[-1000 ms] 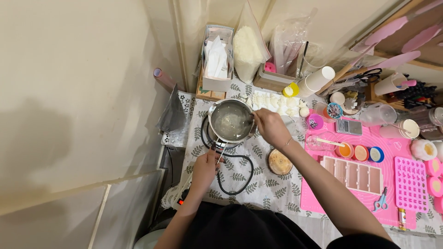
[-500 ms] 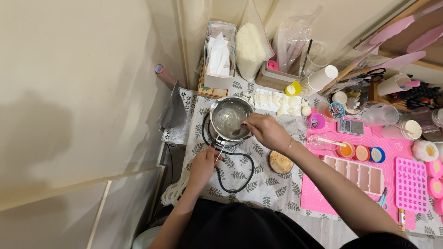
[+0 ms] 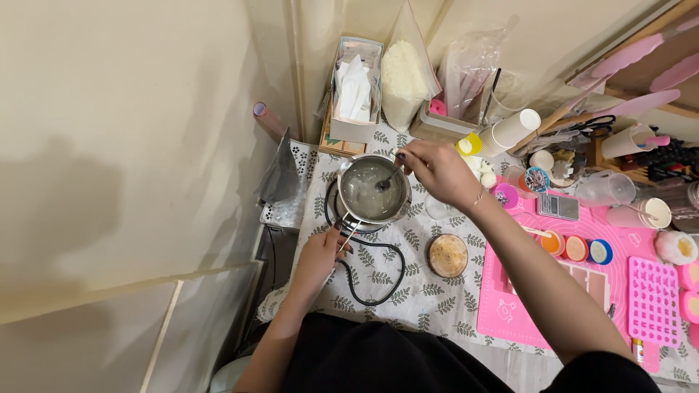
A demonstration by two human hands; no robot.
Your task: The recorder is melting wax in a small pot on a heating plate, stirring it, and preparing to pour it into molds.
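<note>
Steel saucepan (image 3: 373, 191) of pale liquid sits between both hands. Left hand (image 3: 320, 256) fingers are closed on its handle (image 3: 347, 236). Right hand (image 3: 435, 169) fingers pinch a spoon (image 3: 387, 180), whose bowl dips into the liquid below the fingertips.

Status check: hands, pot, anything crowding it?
Left hand grips pot handle. Right hand holds spoon, bowl end in cloudy liquid in pot. Black cord loops beside pot; round wooden lid lies apart.

Clear bag of white flakes (image 3: 403, 80), upright at the wall; open tissue carton (image 3: 354, 91) left of it; crumpled clear bag (image 3: 466, 69) right; small grey scale (image 3: 558, 207) on pink mat (image 3: 510, 306).
</note>
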